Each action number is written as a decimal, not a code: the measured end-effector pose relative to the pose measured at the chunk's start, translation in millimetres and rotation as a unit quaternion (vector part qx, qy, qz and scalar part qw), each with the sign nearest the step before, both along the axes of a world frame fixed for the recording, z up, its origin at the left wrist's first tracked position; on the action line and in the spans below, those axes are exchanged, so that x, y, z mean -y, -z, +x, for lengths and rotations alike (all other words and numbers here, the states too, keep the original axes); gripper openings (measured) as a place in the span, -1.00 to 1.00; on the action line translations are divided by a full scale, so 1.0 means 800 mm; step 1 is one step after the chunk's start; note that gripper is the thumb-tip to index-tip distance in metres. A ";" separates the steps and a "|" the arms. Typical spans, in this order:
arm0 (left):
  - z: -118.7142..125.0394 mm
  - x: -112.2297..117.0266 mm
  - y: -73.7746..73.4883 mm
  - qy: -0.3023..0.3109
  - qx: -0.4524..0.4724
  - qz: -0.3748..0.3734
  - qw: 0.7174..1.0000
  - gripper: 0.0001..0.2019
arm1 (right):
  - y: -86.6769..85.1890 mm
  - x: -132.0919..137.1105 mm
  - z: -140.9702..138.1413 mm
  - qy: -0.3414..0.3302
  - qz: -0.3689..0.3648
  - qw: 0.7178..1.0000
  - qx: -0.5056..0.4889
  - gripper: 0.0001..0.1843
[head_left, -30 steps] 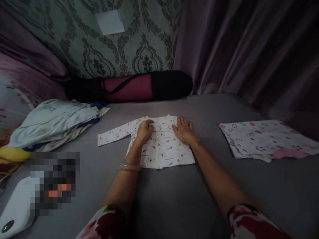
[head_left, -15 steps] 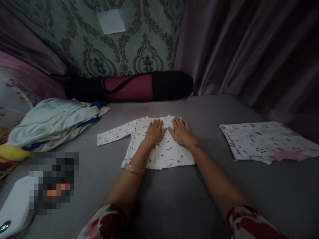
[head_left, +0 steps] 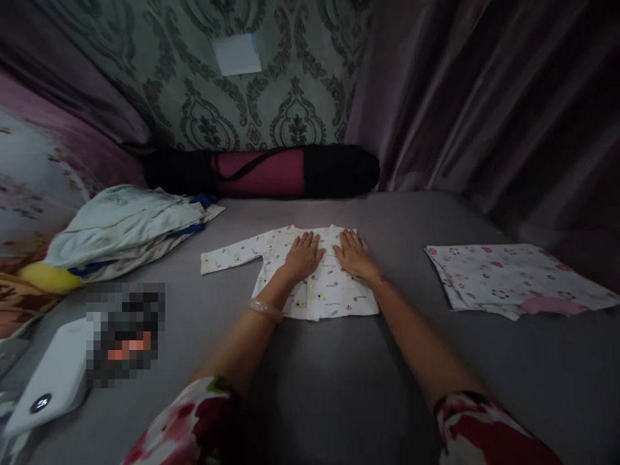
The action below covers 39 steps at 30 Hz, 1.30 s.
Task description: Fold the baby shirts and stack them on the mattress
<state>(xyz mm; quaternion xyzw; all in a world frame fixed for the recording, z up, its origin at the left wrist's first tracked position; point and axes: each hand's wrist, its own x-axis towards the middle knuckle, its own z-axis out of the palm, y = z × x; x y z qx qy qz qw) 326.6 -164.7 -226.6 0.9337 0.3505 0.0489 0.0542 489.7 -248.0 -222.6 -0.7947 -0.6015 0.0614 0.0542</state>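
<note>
A small white baby shirt (head_left: 327,294) with tiny coloured prints lies flat on the grey bed sheet (head_left: 339,381). One long sleeve (head_left: 232,253) stretches out to the left; the right side is folded in. My left hand (head_left: 303,256) rests palm down on the shirt's upper middle, fingers stretched out. My right hand (head_left: 355,254) lies flat beside it on the upper right part, fingers also spread. Both hands hold nothing. A pale bangle (head_left: 264,309) sits on my left wrist.
A folded white cloth with pink prints (head_left: 508,279) lies to the right. A pile of pale clothes (head_left: 121,226) sits at the left. A dark red and black roll (head_left: 271,171) lies along the wall. A white device (head_left: 53,381) is at the lower left.
My left hand opened from a curled grip on the shirt's left shoulder and moved right to lie flat beside my right hand. The view shifted slightly.
</note>
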 end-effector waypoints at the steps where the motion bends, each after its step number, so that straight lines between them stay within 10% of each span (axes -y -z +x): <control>1: -0.006 0.001 -0.003 0.001 -0.001 -0.003 1.000 -0.40 | -0.003 -0.002 0.001 0.002 -0.016 1.000 -0.003 -0.28; 8: -0.049 0.017 -0.019 -0.041 0.049 -0.069 0.996 -0.40 | -0.031 -0.028 -0.018 0.014 -0.035 0.999 0.019 -0.32; 17: -0.064 0.022 -0.015 -0.078 0.103 -0.096 0.987 -0.49 | 0.009 -0.034 -0.038 0.043 0.024 0.998 0.033 -0.25; 27: -0.083 0.006 -0.023 -0.138 0.286 -0.117 0.941 -0.58 | -0.017 -0.056 -0.069 0.050 0.001 0.998 -0.026 -0.26; 39: -0.115 -0.014 -0.045 -0.260 0.293 -0.126 0.911 -0.61 | -0.019 -0.065 -0.092 0.050 -0.006 0.998 -0.025 -0.27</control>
